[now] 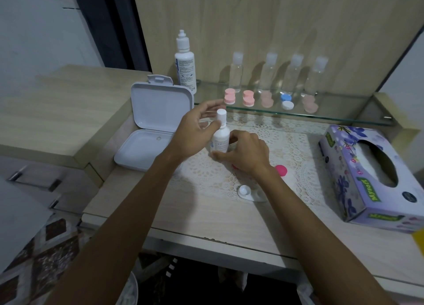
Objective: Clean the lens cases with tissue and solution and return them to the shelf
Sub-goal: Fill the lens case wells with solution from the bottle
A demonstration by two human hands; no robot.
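A small white solution bottle [221, 132] stands upright on the lace mat, cap on. My right hand [245, 153] grips its lower body. My left hand [195, 132] is beside its neck, thumb touching under the cap, fingers spread. An opened white lens case base [249, 192] lies on the mat near me. A bright pink cap [281, 170] lies to the right of my right wrist; another pink piece [234, 166] peeks out under my right hand. Several closed lens cases, pink [230, 99] and blue-white [286, 101], sit on the glass shelf [332, 117].
A tall solution bottle [185, 64] and several clear bottles [270, 73] stand at the back of the shelf. An open white box [151, 125] lies at the left. A purple tissue box [371, 174] sits at the right. A wooden cabinet top [57, 112] is further left.
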